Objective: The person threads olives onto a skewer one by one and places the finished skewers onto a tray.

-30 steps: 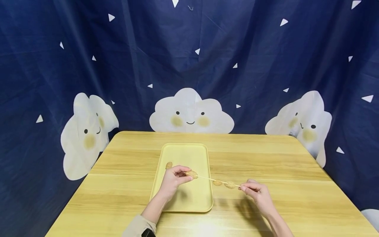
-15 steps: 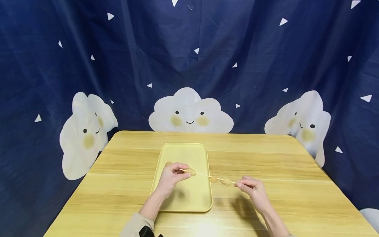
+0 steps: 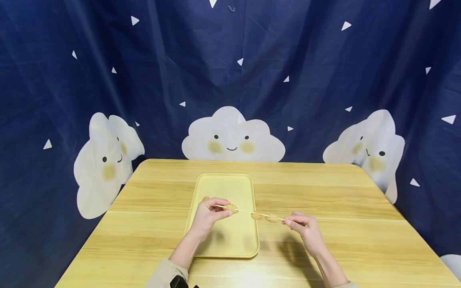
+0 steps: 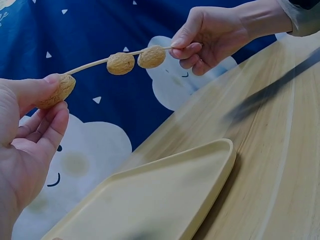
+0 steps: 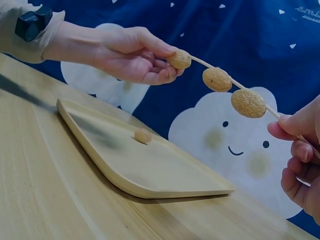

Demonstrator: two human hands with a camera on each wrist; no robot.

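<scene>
Head cam: I'd slide straight along the thin wooden skewer (image 4: pixel 86 66) and squeeze gently, or the wrinkled tan ball (image 4: pixel 60 93) might split. Left hand (image 3: pixel 205 219) has thumb and fingers pinched on that ball; right hand (image 3: pixel 306 231) pinches the skewer's other end, two more balls (image 4: pixel 120 64) strung between, nearer the right fingertips.
</scene>
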